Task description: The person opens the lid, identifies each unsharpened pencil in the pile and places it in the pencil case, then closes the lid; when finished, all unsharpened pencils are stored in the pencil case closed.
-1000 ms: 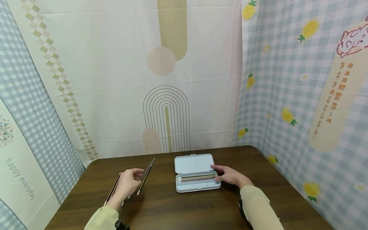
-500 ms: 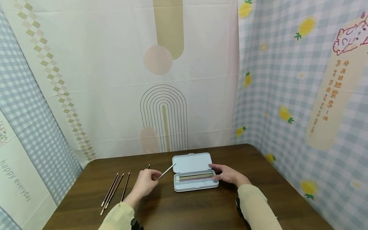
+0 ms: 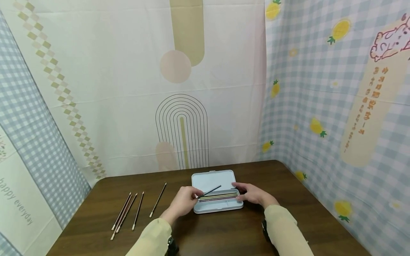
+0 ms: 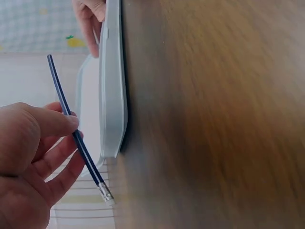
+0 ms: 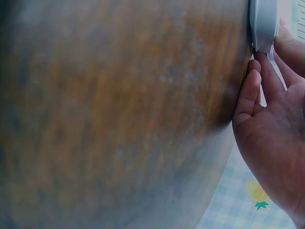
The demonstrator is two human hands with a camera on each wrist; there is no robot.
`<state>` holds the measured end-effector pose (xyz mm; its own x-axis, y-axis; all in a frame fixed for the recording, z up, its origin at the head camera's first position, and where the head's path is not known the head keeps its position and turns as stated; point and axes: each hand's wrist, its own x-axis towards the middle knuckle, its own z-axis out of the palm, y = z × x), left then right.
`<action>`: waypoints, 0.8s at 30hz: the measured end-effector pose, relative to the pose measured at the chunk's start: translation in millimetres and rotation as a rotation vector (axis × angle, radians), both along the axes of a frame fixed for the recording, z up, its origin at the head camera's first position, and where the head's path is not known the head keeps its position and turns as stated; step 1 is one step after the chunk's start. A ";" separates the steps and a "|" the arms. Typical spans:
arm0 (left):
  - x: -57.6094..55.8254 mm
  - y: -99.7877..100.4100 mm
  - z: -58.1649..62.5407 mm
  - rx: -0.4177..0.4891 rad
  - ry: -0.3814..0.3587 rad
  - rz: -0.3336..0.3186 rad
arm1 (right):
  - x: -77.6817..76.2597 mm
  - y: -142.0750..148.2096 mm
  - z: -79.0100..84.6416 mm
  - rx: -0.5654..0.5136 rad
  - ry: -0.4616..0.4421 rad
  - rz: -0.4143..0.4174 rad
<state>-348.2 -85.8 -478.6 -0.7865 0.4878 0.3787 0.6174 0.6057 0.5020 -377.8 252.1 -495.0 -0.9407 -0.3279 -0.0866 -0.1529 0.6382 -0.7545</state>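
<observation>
My left hand [image 3: 184, 202] pinches a dark blue pencil [image 4: 88, 160] between thumb and fingers. In the left wrist view its white eraser end points down and its other end up. In the head view this pencil slants over the left part of a light blue pencil case [image 3: 208, 210], whose lid [image 3: 211, 179] lies folded back. Several pencils [image 3: 221, 196] lie side by side in the case's rear compartment. My right hand [image 3: 256, 196] grips the case's right end, thumb on the near tray and fingers at the lid's corner. Part of that grip is hidden in the right wrist view.
Left of the case, one dark pencil [image 3: 158, 200] lies alone on the brown table [image 3: 221, 234]. Farther left is another pencil [image 3: 138, 211], beside a loose group of reddish pencils [image 3: 123, 212]. Patterned cloth [image 3: 128, 106] hangs behind and at both sides.
My left hand has carried the pencil rightward from the loose pencils to over the case, and the pencil's slant has changed. My right hand stays at the case's right end.
</observation>
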 end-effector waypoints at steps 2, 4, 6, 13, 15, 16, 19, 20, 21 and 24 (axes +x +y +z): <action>-1.5 5.8 -0.7 -0.015 0.028 -0.005 | 0.1 -0.2 0.0 -0.003 0.001 0.003; -2.8 11.2 -0.7 -0.025 0.041 -0.011 | 0.5 -0.2 -0.1 -0.007 0.001 0.002; -4.2 16.2 -0.7 -0.035 0.043 -0.017 | 0.5 -0.1 -0.6 -0.010 0.002 -0.001; -13.8 32.0 -4.0 -0.080 0.049 -0.020 | 0.5 -0.1 -0.6 -0.018 0.001 -0.003; -15.0 36.4 -4.3 -0.094 0.055 -0.014 | 0.3 -0.5 -1.3 -0.015 0.000 -0.007; -15.2 38.8 -4.3 -0.100 0.055 -0.013 | 0.0 -0.9 -1.8 -0.015 -0.002 -0.009; -14.4 46.8 -3.6 -0.112 0.055 -0.010 | 0.1 -0.7 -2.7 -0.008 -0.009 -0.021; -14.0 49.3 -3.5 -0.114 0.055 -0.009 | 0.3 -0.4 -2.4 -0.006 -0.012 -0.026; -13.7 51.7 -3.4 -0.113 0.058 -0.010 | 0.5 -0.2 -2.0 -0.002 -0.013 -0.028; -12.9 57.1 -3.5 -0.118 0.061 0.002 | 0.9 0.3 -0.4 0.003 -0.014 -0.030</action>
<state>-361.1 -28.7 -482.1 -0.7650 0.5300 0.3659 0.6431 0.6599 0.3886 -376.9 252.4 -495.4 -0.9489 -0.2990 -0.1011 -0.1226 0.6443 -0.7549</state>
